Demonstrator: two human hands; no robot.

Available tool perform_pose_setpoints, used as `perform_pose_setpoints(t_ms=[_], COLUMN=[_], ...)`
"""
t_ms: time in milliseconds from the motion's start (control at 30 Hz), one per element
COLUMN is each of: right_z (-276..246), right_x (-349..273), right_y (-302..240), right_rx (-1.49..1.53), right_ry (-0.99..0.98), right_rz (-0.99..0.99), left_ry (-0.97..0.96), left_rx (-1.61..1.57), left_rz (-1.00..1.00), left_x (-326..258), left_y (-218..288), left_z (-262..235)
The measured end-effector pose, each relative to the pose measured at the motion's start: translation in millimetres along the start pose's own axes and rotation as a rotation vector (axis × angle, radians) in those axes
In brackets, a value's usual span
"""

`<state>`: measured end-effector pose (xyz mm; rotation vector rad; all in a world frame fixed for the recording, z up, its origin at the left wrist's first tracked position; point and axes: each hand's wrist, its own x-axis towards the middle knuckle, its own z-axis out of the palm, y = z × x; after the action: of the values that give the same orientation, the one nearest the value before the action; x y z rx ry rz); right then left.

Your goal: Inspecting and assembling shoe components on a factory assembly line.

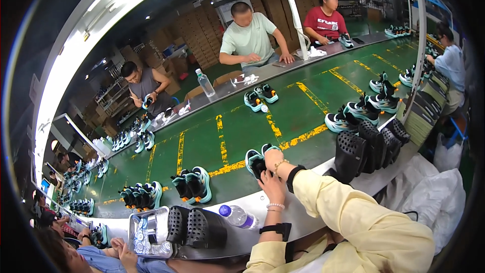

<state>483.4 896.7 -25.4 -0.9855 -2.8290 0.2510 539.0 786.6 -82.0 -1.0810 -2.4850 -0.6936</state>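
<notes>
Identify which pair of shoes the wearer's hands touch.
The pair at the near edge of the green surface, above the purple-capped bottle in view; the left hand and right hand are on it and no other pair.

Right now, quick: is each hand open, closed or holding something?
Left hand: at the black-and-teal shoe on the left; whether it grips cannot be told.
Right hand: at the shoe beside it; open or closed cannot be told.
</notes>
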Motion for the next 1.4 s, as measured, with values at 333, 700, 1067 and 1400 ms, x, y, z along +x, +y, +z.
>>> perform_pose_setpoints(t_ms=[333,700,1067,1400], right_z=[-5,-117,-202,-131], right_x=[-6,-224,-292,-286], right_y=[30,175,386,457], right_rx=[0.146,0.843,0.523,0.387], right_ry=[-0.014,-0.093,1.089,0.810], right_rz=[-0.111,-0.440,0.241,0.238], left_ry=[0.060,0.004,-0.183,-0.565], left_rx=[0.077,-0.021,-0.703,-0.587], left_rz=[-0.009,-0.157,0.222,0.336], left_x=[6,23,64,102], left_y=[18,36,153,220], left_z=[-7,-20,-5,85])
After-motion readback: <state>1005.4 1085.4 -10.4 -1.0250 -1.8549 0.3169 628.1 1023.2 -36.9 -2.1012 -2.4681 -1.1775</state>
